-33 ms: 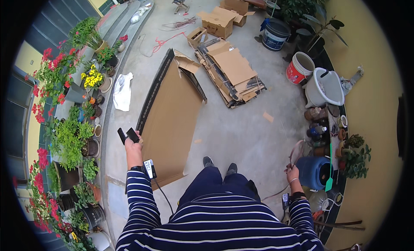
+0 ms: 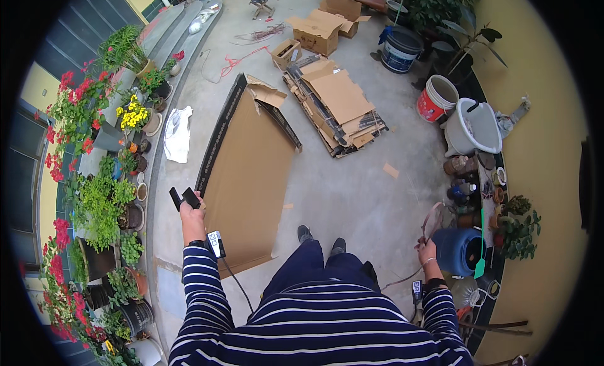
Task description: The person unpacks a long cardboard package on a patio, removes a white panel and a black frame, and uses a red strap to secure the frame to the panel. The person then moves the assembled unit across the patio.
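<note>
My left hand is closed at the black-edged side of a large brown cardboard sheet, which stands tilted over the floor to my left. Two short black flaps stick up beside its fingers; whether they belong to the sheet I cannot tell. On the right, my right hand is closed on a thin brownish strand that loops above the fingers; a thin line also trails toward my legs. That hand is beside a blue plastic barrel. The strand's exact kind is unclear.
Flattened cardboard lies stacked ahead, with open boxes behind it. Potted plants line the left step. Along the right wall stand a red-and-white bucket, a white tub and bottles. A white cloth lies on the floor.
My left hand and the cardboard sheet have shifted slightly left, and the sheet's far top corner has dipped a little. My right hand has hardly moved.
</note>
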Demonstrator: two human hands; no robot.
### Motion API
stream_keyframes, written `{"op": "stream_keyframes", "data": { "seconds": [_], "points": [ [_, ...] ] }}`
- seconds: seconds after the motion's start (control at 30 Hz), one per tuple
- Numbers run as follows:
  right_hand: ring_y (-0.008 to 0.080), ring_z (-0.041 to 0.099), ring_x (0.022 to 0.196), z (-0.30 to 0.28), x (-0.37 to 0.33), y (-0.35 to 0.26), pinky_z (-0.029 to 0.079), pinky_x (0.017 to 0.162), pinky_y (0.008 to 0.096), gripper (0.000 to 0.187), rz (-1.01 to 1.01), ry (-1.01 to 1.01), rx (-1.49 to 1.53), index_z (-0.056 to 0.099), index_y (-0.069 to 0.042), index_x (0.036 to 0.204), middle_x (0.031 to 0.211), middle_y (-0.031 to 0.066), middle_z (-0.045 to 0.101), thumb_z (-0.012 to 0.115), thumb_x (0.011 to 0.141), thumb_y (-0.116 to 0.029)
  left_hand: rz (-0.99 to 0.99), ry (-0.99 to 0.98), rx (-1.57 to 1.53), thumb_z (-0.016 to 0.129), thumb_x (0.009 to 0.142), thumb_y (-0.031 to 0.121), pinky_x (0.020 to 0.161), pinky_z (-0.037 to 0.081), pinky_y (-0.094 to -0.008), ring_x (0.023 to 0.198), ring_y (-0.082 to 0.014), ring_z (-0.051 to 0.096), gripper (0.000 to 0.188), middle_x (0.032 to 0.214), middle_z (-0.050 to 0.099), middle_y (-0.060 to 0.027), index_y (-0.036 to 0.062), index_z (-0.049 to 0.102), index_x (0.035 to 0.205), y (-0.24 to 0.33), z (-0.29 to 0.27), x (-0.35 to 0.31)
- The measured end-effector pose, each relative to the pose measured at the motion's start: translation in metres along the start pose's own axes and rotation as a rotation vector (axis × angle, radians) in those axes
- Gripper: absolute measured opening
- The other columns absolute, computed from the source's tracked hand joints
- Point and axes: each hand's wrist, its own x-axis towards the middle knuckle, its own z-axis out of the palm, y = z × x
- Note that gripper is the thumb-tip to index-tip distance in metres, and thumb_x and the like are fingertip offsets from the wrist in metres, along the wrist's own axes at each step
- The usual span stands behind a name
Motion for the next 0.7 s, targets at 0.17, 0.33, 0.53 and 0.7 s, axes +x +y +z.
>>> {"op": "stream_keyframes", "data": {
  "seconds": [0.17, 0.33, 0.53, 0.7],
  "points": [
    [0.0210, 0.067, 0.063, 0.019, -0.007, -0.047, 0.050, 0.061, 0.0333, 0.023, -0.002, -0.008, -0.079, 0.063, 0.000, 0.094, 0.070, 0.0112, 0.069, 0.052, 0.098, -0.020, 0.015, 0.052, -0.023, 0.050, 0.096, 0.007, 0.051, 0.049, -0.0233, 0.063, -0.0190, 0.063, 0.013, 0.086, 0.067, -0.0142, 0.0004, 0.061, 0.094, 0.027, -0.015, 0.109],
    [0.0193, 0.067, 0.066, 0.041, 0.007, -0.105, 0.051, 0.063, 0.0321, 0.025, -0.041, -0.035, -0.066, 0.063, 0.002, 0.095, 0.073, 0.0110, 0.068, 0.050, 0.100, -0.019, -0.053, -0.052, 0.287, 0.049, 0.093, 0.009, 0.052, 0.048, -0.0314, 0.057, -0.0207, 0.054, 0.012, 0.071, 0.054, -0.0059, 0.0054, 0.059, 0.089, 0.029, -0.040, 0.165],
    [0.0100, 0.054, 0.058, 0.031, 0.063, -0.225, 0.046, 0.057, 0.0267, 0.040, -0.154, 0.107, 0.275, 0.065, 0.003, 0.101, 0.076, 0.0077, 0.068, 0.046, 0.105, -0.032, -0.031, -0.051, 0.401, 0.060, 0.091, 0.005, 0.054, 0.049, -0.0299, 0.063, -0.0186, 0.059, 0.003, 0.076, 0.059, -0.0060, 0.0059, 0.058, 0.089, -0.005, -0.040, 0.170],
    [0.0054, 0.042, 0.053, -0.010, 0.089, -0.324, 0.035, 0.047, 0.0217, 0.041, -0.135, 0.102, 0.620, 0.063, 0.001, 0.107, 0.080, 0.0062, 0.068, 0.045, 0.105, -0.036, -0.112, -0.113, 0.487, 0.062, 0.094, 0.010, 0.055, 0.051, -0.0294, 0.069, -0.0198, 0.062, 0.008, 0.088, 0.066, -0.0084, 0.0050, 0.063, 0.100, -0.040, -0.032, 0.152]
  ]
}}
